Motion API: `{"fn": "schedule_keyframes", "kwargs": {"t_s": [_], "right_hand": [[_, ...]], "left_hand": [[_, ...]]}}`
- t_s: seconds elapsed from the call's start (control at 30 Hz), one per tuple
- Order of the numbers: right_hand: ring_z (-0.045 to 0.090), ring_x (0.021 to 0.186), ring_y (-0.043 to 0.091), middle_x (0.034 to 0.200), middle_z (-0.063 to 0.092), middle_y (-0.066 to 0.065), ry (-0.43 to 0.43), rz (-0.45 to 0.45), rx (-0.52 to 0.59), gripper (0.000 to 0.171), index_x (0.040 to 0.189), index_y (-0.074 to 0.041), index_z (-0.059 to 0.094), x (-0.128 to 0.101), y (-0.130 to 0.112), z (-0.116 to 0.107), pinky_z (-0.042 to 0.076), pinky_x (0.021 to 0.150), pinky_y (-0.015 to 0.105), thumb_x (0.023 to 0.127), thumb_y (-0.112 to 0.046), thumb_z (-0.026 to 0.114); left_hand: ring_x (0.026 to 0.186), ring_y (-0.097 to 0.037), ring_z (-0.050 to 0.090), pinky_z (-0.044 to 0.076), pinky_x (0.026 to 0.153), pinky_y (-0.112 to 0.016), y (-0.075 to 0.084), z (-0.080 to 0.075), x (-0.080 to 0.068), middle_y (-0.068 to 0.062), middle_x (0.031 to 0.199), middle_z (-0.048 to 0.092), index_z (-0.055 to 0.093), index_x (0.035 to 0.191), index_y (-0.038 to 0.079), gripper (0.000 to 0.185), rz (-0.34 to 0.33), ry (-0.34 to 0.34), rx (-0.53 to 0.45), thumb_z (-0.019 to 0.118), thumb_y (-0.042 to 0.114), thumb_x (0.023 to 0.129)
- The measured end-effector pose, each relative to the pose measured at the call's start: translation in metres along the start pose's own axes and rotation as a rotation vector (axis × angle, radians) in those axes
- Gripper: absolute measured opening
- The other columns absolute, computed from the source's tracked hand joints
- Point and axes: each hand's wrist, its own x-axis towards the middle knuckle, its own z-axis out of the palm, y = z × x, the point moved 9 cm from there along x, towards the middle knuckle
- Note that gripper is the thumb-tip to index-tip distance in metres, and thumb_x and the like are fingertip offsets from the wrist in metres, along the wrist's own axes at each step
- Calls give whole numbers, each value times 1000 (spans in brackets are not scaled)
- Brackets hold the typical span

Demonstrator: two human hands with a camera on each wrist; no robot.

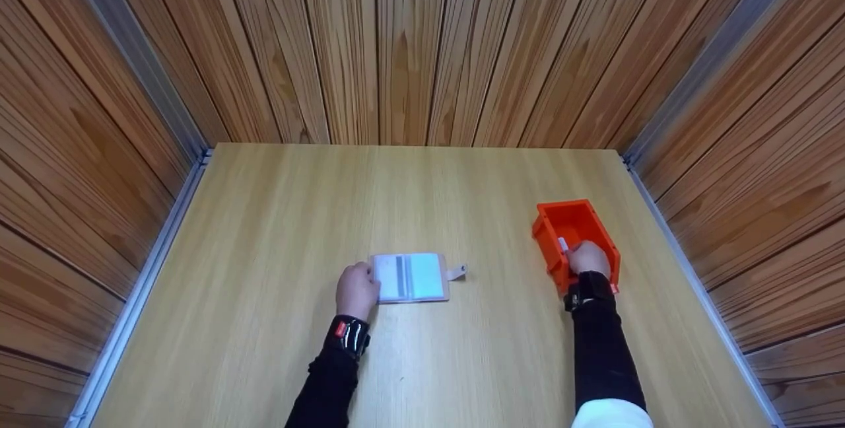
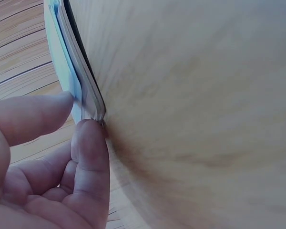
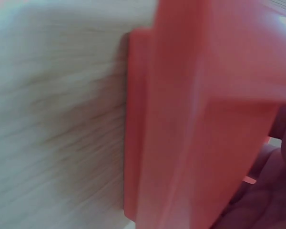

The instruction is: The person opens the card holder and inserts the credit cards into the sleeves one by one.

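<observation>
An open card holder (image 1: 410,277) with clear sleeves and a small strap tab lies flat on the table's front middle. My left hand (image 1: 360,288) sits at its left edge. In the left wrist view the thumb (image 2: 91,157) and a fingertip (image 2: 35,114) pinch the corner of the card holder (image 2: 78,78). At the right stands an orange bin (image 1: 573,222). My right hand (image 1: 586,257) reaches into its near end, fingers curled round a small white piece (image 1: 563,243) that sticks up. The right wrist view is blurred and shows only the bin's wall (image 3: 190,119) and part of my fingers (image 3: 269,191).
The light wooden table (image 1: 277,230) is boxed in by wood-panelled walls at the back and both sides, with metal rails along its left and right edges. The bin stands near the right rail (image 1: 686,269).
</observation>
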Motion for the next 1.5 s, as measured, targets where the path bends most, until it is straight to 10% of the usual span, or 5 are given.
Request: {"fn": "schedule_keyframes", "kwargs": {"t_s": [0.63,1.17,1.5], "right_hand": [[56,79,24,82,59,7,-38,119,125,20,95,-4,61,-6,0,-8,44,67,33,99,-24,58],[57,86,32,89,63,14,114,-31,49,22,96,0,63,-12,-8,-33,41,71,39,96,-21,57],[57,84,32,86,63,14,165,-91,56,23,98,1,62,-19,-23,-54,41,70,39,96,-21,56]], "left_hand": [[95,-30,61,49,86,-44,-1,1,0,-14,95,64,68,107,-6,21,-18,-10,13,64,-1,88],[79,-24,54,47,75,-40,0,2,-1,-8,83,56,67,92,-2,5,-21,-15,5,62,-2,89],[74,-27,54,46,69,-44,6,-4,-3,-9,75,55,65,84,-4,2,90,64,29,64,-2,83]]}}
